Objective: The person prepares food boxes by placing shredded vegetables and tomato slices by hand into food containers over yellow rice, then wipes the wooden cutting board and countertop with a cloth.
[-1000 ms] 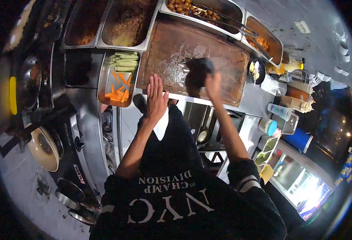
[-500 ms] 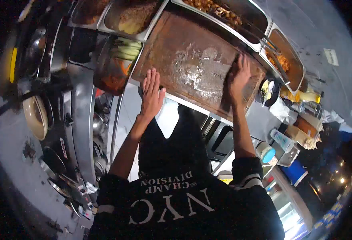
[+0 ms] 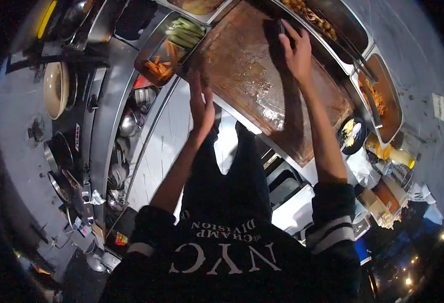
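Observation:
A wet, brown, wooden-looking cutting board [image 3: 242, 45] lies in front of me, with shiny patches on its surface. At its left front corner is my left hand [image 3: 201, 108], fingers stretched out and close together, holding nothing I can see. My right hand [image 3: 298, 55] reaches over the board to its far side with the fingers apart. A dark patch lies at those fingertips; whether it is shadow or an object I cannot make out. My right forearm crosses above the board's right part.
Left of the board, a metal pan holds cucumber sticks [image 3: 185, 33] and carrot strips [image 3: 159, 68]. Tongs [image 3: 371, 96] rest across a pan of shredded orange food [image 3: 376, 101] on the right. A black bowl [image 3: 353, 135] and bottles [image 3: 401, 156] stand near the right corner.
My right hand has moved from the board's right side to its far edge. My left hand stays by the left front corner, now turned more edge-on. The whole view has shifted and turned.

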Available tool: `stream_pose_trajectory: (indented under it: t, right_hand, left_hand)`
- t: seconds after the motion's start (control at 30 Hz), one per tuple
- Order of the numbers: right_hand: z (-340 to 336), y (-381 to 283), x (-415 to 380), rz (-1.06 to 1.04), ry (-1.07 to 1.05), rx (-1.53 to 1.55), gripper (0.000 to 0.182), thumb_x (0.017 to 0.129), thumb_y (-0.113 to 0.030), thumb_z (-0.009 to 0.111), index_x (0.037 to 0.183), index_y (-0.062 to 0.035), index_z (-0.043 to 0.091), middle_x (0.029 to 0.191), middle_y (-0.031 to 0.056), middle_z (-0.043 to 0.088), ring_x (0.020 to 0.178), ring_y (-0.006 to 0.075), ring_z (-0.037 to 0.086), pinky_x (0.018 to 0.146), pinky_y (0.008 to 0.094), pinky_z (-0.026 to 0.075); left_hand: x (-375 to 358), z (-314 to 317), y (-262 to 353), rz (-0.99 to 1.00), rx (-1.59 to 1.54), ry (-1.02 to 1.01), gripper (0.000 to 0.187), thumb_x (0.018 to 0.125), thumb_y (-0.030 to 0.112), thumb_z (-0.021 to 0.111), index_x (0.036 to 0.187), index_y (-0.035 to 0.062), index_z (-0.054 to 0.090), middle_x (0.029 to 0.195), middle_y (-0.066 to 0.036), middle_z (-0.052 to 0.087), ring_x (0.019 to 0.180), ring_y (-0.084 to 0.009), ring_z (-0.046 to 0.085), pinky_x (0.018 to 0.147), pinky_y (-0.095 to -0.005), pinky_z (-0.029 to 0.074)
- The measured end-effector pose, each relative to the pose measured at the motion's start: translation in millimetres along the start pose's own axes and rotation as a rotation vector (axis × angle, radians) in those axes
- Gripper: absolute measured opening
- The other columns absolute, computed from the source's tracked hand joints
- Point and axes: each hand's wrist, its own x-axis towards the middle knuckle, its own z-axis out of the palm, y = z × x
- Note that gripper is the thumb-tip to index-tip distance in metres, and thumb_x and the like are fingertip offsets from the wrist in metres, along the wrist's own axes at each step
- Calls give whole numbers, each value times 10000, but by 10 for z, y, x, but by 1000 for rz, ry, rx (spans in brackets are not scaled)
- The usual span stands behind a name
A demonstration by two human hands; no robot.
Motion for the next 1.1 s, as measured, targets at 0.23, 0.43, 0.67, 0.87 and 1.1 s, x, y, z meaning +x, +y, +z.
stream_pose_trajectory:
  t: [0.23, 0.43, 0.67, 0.87, 1.1]
  right_hand:
    - [796, 2, 279, -169, -75, -60, 434, 767, 42, 602, 1163, -117, 683, 1162, 130, 643, 1072, 331, 586, 932, 380, 473]
    - [1219, -711, 48, -400, -347, 260, 369, 744, 68, 569, 1046, -93, 706, 1104, 121, 664, 1040, 332, 598, 948, 407, 466]
    - [537, -721, -575, -428, -850, 418, 317, 698, 111, 534, 919, -55, 689, 1023, 103, 667, 1023, 328, 586, 925, 429, 452]
    - [589, -732, 156, -304, -560, 479, 406, 699, 153, 498, 973, -59, 710, 1034, 120, 678, 997, 301, 606, 854, 386, 472]
    - [503, -290, -367, -304, -607, 368, 428, 695, 155, 408, 950, -34, 696, 1033, 138, 678, 974, 314, 610, 836, 350, 456]
  left_hand:
    - [-251, 279, 72, -304, -583, 212, 568, 1050, 283, 357, 1494, -44, 222, 1546, -181, 286, 1427, -246, 281, 1153, -316, 207]
    - [-254, 288, -18, -410, -919, 274, 590, 1047, 256, 388, 1511, -30, 163, 1526, -123, 327, 1364, -178, 354, 1151, -330, 219]
    - [-290, 136, -92, -307, -756, 178, 576, 1054, 293, 369, 1523, 29, 164, 1530, -160, 324, 1408, -234, 319, 1166, -377, 212]
    - [-312, 58, -142, -330, -871, 122, 552, 1061, 309, 329, 1530, 73, 156, 1526, -163, 327, 1413, -271, 302, 1173, -403, 210]
    - [-273, 17, -160, -339, -992, 68, 586, 1055, 345, 321, 1521, 66, 99, 1562, -217, 217, 1457, -313, 207, 1191, -452, 121]
